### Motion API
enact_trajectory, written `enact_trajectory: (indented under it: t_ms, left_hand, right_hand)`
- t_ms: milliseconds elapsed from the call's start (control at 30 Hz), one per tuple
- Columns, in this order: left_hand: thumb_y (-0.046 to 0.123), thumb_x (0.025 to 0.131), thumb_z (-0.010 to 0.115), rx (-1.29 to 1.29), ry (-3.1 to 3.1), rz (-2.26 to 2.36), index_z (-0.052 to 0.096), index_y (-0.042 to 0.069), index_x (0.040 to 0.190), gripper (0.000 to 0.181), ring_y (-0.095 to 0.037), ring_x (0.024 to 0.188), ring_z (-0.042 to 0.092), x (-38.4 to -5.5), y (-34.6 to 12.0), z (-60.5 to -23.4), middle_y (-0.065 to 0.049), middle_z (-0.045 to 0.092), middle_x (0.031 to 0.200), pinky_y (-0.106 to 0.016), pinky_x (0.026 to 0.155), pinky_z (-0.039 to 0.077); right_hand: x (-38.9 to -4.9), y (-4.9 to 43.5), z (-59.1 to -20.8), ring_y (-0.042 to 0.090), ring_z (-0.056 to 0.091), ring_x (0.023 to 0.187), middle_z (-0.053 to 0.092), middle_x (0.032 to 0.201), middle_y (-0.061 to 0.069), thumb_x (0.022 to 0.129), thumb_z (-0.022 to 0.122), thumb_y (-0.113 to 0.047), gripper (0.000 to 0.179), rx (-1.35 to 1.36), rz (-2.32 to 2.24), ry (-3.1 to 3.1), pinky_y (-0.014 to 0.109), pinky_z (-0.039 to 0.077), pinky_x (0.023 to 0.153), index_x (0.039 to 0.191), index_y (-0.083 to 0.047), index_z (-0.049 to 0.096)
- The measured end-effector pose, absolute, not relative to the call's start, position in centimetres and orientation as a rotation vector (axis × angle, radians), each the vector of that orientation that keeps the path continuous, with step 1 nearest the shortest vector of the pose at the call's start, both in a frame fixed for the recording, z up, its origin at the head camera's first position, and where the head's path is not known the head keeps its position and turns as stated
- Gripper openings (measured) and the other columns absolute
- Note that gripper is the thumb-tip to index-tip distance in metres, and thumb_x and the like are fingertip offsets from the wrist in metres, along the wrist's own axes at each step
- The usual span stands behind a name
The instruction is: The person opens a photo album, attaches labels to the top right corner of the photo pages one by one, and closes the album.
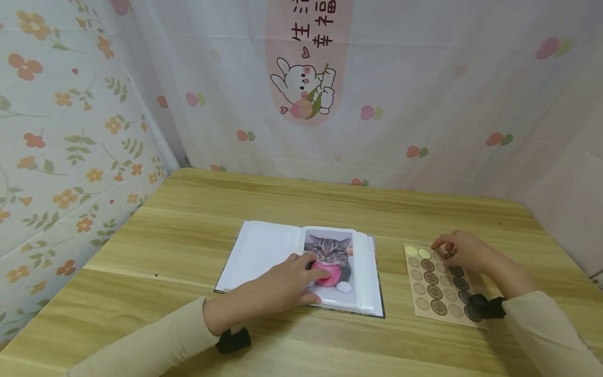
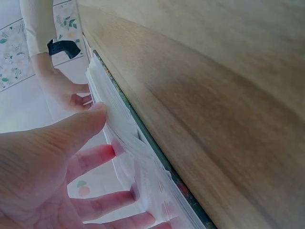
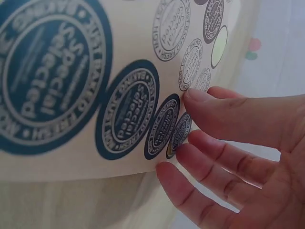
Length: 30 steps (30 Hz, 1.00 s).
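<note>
An open photo album (image 1: 268,246) lies on the table, a blank white page at left and a photo of a tabby cat (image 1: 330,243) with a pink round thing at right. My left hand (image 1: 287,283) rests on the right page, fingers spread. In the left wrist view its thumb (image 2: 88,121) lies by the edges of the stacked pages (image 2: 112,102). To the right is a tan sheet of round stickers (image 1: 426,293). My right hand (image 1: 471,254) touches its upper part with thumb (image 3: 209,107) and fingertips close together; whether they pinch a sticker is hidden.
Two pale yellow circles (image 1: 418,252) show at the sheet's top left. Behind the wooden table (image 1: 282,196) hangs a printed white curtain (image 1: 400,78), and a floral cloth (image 1: 70,157) hangs at left. Black straps with camera mounts (image 1: 487,306) sit on both wrists.
</note>
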<state>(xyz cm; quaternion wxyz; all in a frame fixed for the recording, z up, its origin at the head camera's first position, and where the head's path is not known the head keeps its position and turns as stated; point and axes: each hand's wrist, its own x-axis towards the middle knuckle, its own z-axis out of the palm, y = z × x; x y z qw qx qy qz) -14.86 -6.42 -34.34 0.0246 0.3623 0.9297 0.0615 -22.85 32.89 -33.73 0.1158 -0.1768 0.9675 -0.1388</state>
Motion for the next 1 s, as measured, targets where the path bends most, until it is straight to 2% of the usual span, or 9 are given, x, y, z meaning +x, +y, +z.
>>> enact_trajectory:
  t_ms: [600,1000]
  left_hand:
    - [0.045,0.085,0.063,1.102,2.867,0.184,0.055,0.022,0.129,0.051,-0.030,0.113,0.052,-14.71,-6.22,-34.27,-0.015,0.047,0.134,-0.039,0.087,0.051]
    - [0.045,0.085,0.062,1.106,2.869,0.174,0.055,0.022,0.129,0.050,-0.031,0.114,0.053,-14.70,-6.25,-34.26,-0.015,0.047,0.134,-0.038,0.088,0.051]
  right_hand:
    - [-22.40,32.60,-33.88,0.028,0.055,0.076,0.051,0.086,0.016,0.074,0.069,0.002,0.026,-0.541,-0.372,2.877,0.037,0.046,0.062,0.098,-0.003,0.062]
    - [-22.30,32.63,-33.96,0.028,0.055,0.077,0.050,0.088,0.018,0.075,0.070,0.002,0.024,-0.501,-0.386,2.863,0.038,0.046,0.062,0.097,-0.002,0.060]
